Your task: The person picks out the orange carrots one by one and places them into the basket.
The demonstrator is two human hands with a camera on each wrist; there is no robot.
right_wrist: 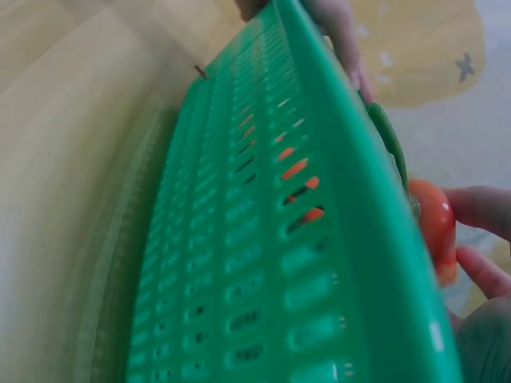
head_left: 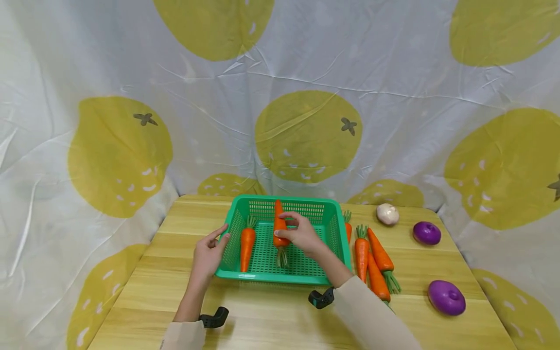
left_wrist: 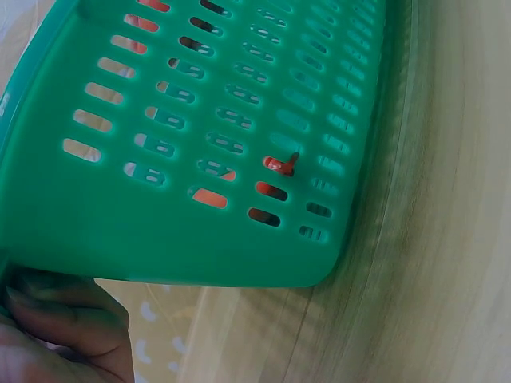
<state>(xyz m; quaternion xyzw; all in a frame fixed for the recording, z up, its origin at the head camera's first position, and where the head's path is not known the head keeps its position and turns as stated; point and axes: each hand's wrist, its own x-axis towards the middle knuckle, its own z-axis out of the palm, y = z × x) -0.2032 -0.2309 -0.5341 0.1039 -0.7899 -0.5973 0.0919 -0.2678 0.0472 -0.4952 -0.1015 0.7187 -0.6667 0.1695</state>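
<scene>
A green plastic basket point(head_left: 288, 278) with slotted walls stands on the wooden table. My left hand point(head_left: 207, 257) holds its left rim, thumb on the inner side. In the left wrist view, curled fingers point(left_wrist: 72, 319) show beside the basket's corner. Over the middle of the basket my right hand point(head_left: 302, 236) pinches an orange carrot point(head_left: 279, 224) between thumb and fingers. Its green stem end points toward me and its tip toward the far wall. Another carrot point(head_left: 247, 245) lies inside at the left, stem end away from me.
Several carrots point(head_left: 361, 253) lie just right of the basket, one partly hidden by its wall and some by my right sleeve. Farther right are a whitish round vegetable point(head_left: 387, 214) and two purple onions point(head_left: 427, 233). A lemon-print cloth point(head_left: 306, 136) hangs behind the table.
</scene>
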